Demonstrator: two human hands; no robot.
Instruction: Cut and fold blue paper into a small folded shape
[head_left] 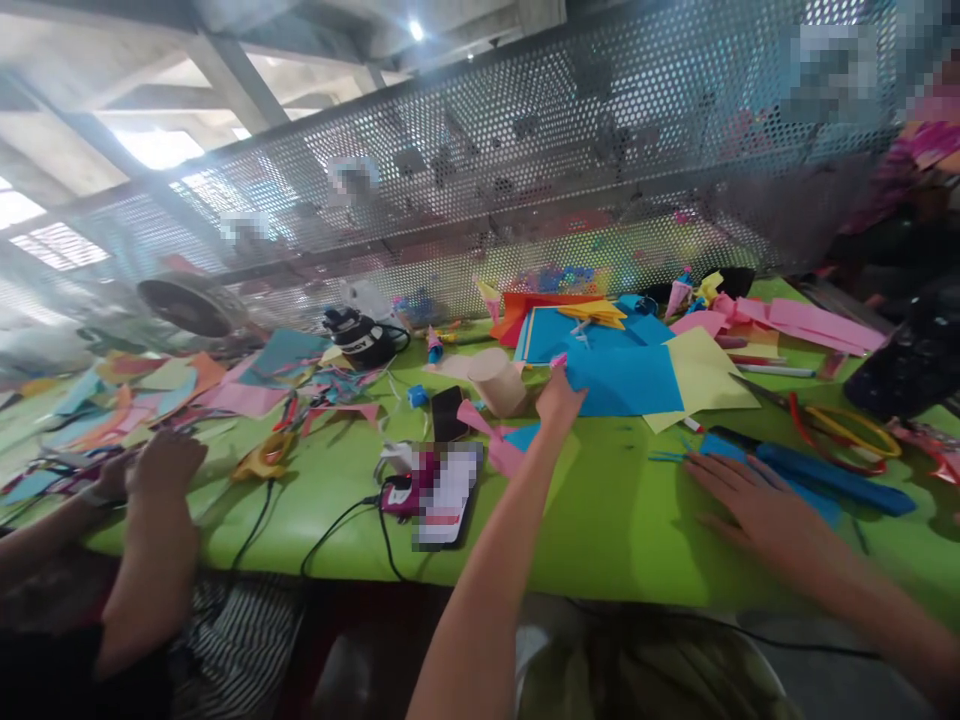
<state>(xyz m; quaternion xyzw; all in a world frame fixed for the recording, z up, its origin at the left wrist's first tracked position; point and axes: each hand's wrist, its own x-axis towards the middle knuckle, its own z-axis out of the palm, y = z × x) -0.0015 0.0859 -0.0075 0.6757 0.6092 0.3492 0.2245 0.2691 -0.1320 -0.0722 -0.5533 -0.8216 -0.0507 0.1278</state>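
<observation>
My left hand (pixel 561 400) reaches across the table at the left edge of a blue paper sheet (pixel 628 380). Its fingers are closed on a small pink piece (pixel 559 361), whose kind I cannot make out. Pale yellow paper (pixel 712 370) lies partly under the blue sheet. Flat and with fingers stretched out, my right hand (pixel 750 505) rests over blue paper scraps (pixel 817 503). Thin blue strips (pixel 667 456) lie by its fingertips. A blue-handled tool (pixel 836 478) and scissors with red and yellow handles (pixel 847 432) are just beyond it.
A paper-coloured roll (pixel 496 382) stands left of my left hand, near a phone (pixel 450 497) and a dark phone (pixel 448 412). A yellow glue gun (pixel 264 457) trails a cord. A co-worker's hands (pixel 165 460) work at left. A perforated metal screen (pixel 525 160) rises behind the green table (pixel 600 540).
</observation>
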